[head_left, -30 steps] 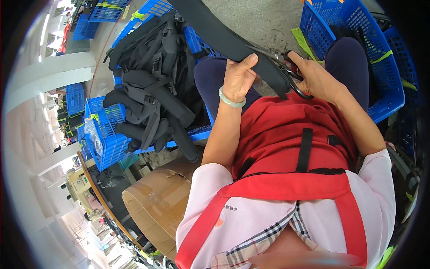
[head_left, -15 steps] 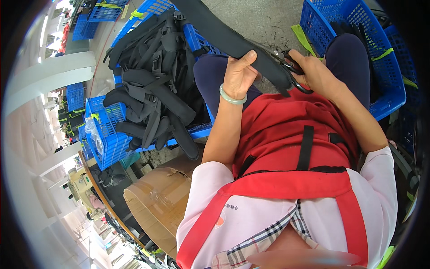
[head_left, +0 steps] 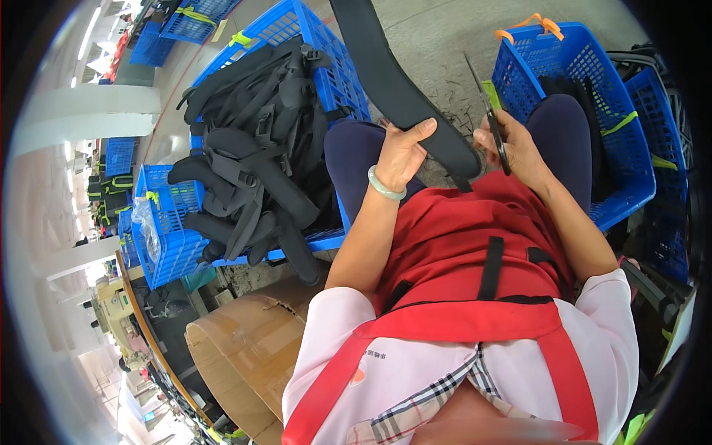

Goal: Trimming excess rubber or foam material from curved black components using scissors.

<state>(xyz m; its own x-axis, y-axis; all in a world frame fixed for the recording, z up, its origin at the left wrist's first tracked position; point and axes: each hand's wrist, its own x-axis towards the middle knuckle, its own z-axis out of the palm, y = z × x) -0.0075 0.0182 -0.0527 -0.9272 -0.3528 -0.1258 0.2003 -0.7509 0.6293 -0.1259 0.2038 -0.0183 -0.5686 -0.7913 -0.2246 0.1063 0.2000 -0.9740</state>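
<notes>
Strap of black padded fabric (head_left: 397, 83) slants toward the red cloth apron (head_left: 445, 226), its edge clamped in the left hand (head_left: 399, 157), fingers closed. The right hand (head_left: 519, 150) curls its fingers round dark-handled metal scissors (head_left: 492, 119) — best kept clear of that supporting thumb.

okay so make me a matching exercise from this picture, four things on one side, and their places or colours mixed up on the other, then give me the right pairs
Things
1. Cardboard box
2. Scissors
3. Bangle
4. Black padded strap

Places and colours
a. Held in the left hand
b. Brown, at the lower left of the picture
c. Pale, around the left wrist
d. Held in the right hand

Right pairs: 1-b, 2-d, 3-c, 4-a
</notes>
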